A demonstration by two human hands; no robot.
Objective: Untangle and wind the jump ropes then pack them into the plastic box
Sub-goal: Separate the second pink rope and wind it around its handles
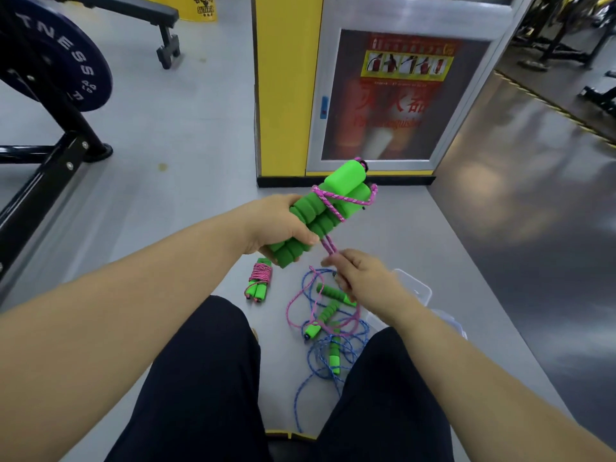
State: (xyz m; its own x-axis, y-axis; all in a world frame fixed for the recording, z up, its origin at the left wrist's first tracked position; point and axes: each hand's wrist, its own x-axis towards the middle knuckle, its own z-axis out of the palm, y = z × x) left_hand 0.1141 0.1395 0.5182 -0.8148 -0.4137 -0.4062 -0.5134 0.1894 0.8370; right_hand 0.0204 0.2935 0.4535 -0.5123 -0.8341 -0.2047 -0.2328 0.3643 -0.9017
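the step in hand looks like winding. the left hand [280, 225] has a full, closed grip round the lower ends of two green foam handles [320, 211], held side by side and raised in front of the person. a pink rope [328, 203] crosses them in a few loose turns near the middle. two strands of it drop to the right hand [363, 278] just below, whose grip is a pinch of thumb and fingertips on the strands. whether its other curled fingers hold anything more i cannot tell.

on the floor [186, 161] by the knees lies one finished bundle [259, 278], pink cord wrapped tight round its green handles. to its right is a loose tangle [328, 328] of pink and blue cord with more green handles in it, and the held rope seems to trail down into this heap. the plastic box [420, 288] stands on the floor just beyond the tangle, mostly hidden by the right wrist, so what is in it cannot be seen.

the task seems less than half done: one rope wound, one partly wound, at least one more tangled, none shown packed. the next move likely calls for the right hand to carry the slack round the handles for another snug turn. it would also need to free the pink cord from the blue where they cross, so the heap is not dragged up.
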